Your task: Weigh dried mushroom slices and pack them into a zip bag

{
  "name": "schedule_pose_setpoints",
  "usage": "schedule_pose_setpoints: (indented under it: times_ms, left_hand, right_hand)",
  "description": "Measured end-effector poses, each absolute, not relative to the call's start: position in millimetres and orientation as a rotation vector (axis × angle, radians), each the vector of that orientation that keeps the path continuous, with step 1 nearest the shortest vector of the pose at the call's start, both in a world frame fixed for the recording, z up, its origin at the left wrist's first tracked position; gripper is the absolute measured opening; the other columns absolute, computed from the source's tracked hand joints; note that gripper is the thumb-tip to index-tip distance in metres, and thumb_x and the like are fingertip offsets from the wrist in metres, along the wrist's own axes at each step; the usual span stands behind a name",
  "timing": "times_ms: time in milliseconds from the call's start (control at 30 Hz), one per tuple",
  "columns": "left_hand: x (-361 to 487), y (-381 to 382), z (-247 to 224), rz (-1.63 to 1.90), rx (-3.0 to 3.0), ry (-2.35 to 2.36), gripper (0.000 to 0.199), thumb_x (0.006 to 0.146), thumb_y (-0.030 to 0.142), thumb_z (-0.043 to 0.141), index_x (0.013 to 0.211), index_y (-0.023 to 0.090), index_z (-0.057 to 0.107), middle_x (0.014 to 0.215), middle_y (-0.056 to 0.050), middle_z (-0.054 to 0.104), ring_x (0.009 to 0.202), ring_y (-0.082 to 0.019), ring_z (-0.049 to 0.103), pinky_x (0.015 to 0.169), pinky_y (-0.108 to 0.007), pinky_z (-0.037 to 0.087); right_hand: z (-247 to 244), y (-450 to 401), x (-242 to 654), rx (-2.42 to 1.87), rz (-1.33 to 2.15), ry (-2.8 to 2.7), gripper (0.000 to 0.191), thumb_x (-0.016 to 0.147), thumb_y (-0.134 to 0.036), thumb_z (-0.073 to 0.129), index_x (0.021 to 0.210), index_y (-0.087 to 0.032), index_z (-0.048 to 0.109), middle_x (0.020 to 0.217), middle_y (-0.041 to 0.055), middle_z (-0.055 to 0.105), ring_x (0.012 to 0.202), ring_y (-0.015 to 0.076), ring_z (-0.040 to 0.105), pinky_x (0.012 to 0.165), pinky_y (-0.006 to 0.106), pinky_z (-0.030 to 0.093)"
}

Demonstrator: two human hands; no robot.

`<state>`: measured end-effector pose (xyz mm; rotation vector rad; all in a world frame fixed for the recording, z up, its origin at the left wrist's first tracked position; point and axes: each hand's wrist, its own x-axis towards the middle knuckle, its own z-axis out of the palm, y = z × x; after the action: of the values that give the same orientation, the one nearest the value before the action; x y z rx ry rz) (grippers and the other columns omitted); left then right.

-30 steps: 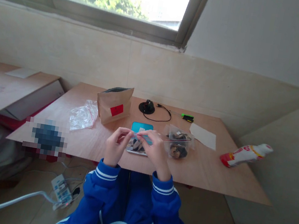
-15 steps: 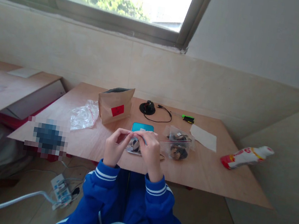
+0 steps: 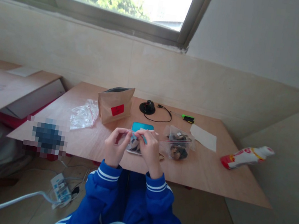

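My left hand (image 3: 116, 146) and my right hand (image 3: 149, 147) are raised in front of me, close together, thumbs and index fingers pinched. Between their fingertips is something too small to make out. Beneath and behind them a blue tray or case (image 3: 142, 127) lies on the table, its near part holding small pieces (image 3: 134, 145) that my hands partly cover. To the right of my right hand sit clear zip bags (image 3: 179, 151) with dark and brown parts inside.
On the wooden table (image 3: 198, 177) stand a brown paper bag (image 3: 114, 106), a crumpled plastic bag (image 3: 83, 115), a black round-based device with a cable (image 3: 148, 107), a green-black screwdriver (image 3: 187, 118), white paper (image 3: 204, 137) and a red-white bottle (image 3: 246, 157). A power strip (image 3: 61, 190) lies below.
My fingertips have drawn slightly apart and shifted a little, still pinched. The objects on the table have stayed where they were.
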<state>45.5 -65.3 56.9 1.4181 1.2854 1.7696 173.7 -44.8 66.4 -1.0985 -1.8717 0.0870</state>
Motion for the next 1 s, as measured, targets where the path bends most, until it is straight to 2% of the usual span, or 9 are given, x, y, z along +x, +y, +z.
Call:
schedule_pose_setpoints:
  times_ms: [267,467,533,833,1000]
  left_hand:
    - [43.6,-63.3,59.5,1.615,1.458,1.234,0.019,0.083,0.037,0.061,0.088,0.019,0.060,0.085,-0.002,0.067,0.079,-0.014,0.065,0.073,-0.023,0.052]
    - [41.7,-61.5,56.7,1.572,1.490,1.301,0.020,0.083,0.038,0.061,0.085,0.019,0.064,0.081,-0.003,0.070,0.076,-0.015,0.066,0.071,-0.024,0.051]
    - [38.8,-60.9,55.1,1.592,1.476,1.324,0.019,0.082,0.038,0.062,0.084,0.019,0.064,0.080,-0.002,0.070,0.075,-0.015,0.066,0.071,-0.024,0.051]
    - [41.2,-65.2,59.8,1.605,1.475,1.290,0.017,0.082,0.036,0.063,0.083,0.019,0.064,0.078,-0.001,0.070,0.072,-0.013,0.065,0.067,-0.022,0.049]
    - [40.4,-66.0,57.6,1.648,1.370,1.250,0.018,0.082,0.037,0.062,0.084,0.019,0.063,0.078,-0.001,0.069,0.074,-0.014,0.065,0.070,-0.023,0.050]
  right_hand:
    - [62.4,-43.2,182.3,-1.121,0.061,-1.828,0.022,0.091,-0.018,0.052,0.074,-0.021,0.064,0.074,0.0013,0.066,0.081,0.0178,0.058,0.080,0.031,0.039]
    - [65.2,-42.0,184.3,-1.103,0.064,-1.932,0.013,0.091,-0.026,0.055,0.087,-0.022,0.067,0.085,0.0013,0.070,0.085,0.0176,0.059,0.082,0.031,0.039]
    - [63.5,-39.2,187.9,-1.117,0.090,-1.956,0.012,0.090,-0.025,0.057,0.086,-0.023,0.068,0.084,0.0007,0.071,0.084,0.0174,0.059,0.082,0.031,0.038]
    - [63.4,-42.8,189.6,-1.129,0.086,-1.934,0.026,0.086,-0.004,0.049,0.073,-0.021,0.065,0.072,-0.0005,0.067,0.075,0.0164,0.060,0.081,0.031,0.036]
    - [63.3,-43.2,200.7,-1.183,0.078,-1.958,0.015,0.088,-0.017,0.057,0.081,-0.023,0.070,0.080,0.0010,0.070,0.079,0.0174,0.059,0.078,0.031,0.035]
